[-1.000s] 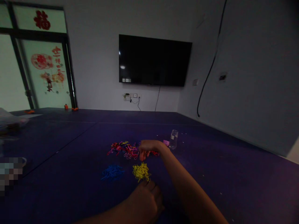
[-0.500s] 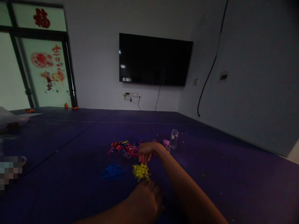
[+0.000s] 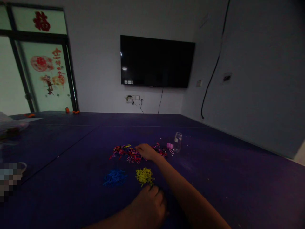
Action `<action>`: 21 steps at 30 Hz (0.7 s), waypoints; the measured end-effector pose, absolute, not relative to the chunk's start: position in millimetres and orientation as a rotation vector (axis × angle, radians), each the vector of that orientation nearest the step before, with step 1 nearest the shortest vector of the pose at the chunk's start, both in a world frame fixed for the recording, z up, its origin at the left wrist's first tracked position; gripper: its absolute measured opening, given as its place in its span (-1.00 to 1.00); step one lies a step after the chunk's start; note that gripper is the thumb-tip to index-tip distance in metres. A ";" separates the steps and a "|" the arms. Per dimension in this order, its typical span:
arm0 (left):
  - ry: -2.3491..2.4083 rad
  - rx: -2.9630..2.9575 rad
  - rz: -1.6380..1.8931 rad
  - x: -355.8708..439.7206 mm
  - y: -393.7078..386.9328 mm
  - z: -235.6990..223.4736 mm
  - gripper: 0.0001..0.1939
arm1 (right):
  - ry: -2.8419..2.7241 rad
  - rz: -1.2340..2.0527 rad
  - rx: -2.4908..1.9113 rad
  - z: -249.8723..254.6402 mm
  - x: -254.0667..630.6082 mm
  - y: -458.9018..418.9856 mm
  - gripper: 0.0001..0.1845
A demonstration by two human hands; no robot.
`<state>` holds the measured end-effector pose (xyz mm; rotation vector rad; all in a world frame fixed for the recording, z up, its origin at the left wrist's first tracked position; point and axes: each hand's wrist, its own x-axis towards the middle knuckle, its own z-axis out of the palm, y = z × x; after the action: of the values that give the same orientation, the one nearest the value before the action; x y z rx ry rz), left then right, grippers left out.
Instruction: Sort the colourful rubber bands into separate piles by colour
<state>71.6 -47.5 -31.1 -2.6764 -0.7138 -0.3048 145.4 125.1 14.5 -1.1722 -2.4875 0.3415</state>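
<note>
My right hand (image 3: 145, 151) reaches over a mixed pile of small elastic bands (image 3: 130, 154), mostly red, pink and dark. Its fingers are bent down into the pile with the tips hidden, so their grip does not show. My left hand (image 3: 151, 200) rests closed on the purple floor, just in front of a pile of yellow elastic bands (image 3: 144, 176); whatever it may hold is hidden. A pile of blue elastic bands (image 3: 115, 177) lies left of the yellow one. Behind my right arm stands a clear jar (image 3: 177, 142), beside a small pink object (image 3: 169, 146).
Purple matting (image 3: 81, 187) with seams runs to the walls. A clear plastic bag (image 3: 11, 122) lies at the far left, with a partly blurred item (image 3: 10, 178) nearer. A television (image 3: 157, 62) hangs on the wall, and a black cable (image 3: 212, 79) dangles at the right.
My right hand has moved away from the yellow pile, up and slightly left to the mixed pile. My left hand stays almost where it was.
</note>
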 end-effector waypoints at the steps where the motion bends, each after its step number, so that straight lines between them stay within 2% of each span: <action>1: -0.705 -2.671 -0.312 71.4 -47.3 -31.7 -0.76 | -2.483 0.324 -1.180 10.7 146.2 125.7 -0.65; 10: -0.702 -2.657 -0.283 71.4 -48.5 -29.6 -0.76 | -2.427 0.122 -1.371 10.8 157.3 126.5 -0.64; 21: -0.702 -2.652 -0.286 70.8 -48.5 -27.9 -0.75 | -2.543 0.186 -0.992 -10.7 155.7 139.2 -0.68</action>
<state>70.8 -48.5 -27.9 -2.6517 -0.7022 -0.2858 155.7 139.2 -10.7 -0.9921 -2.5433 0.1858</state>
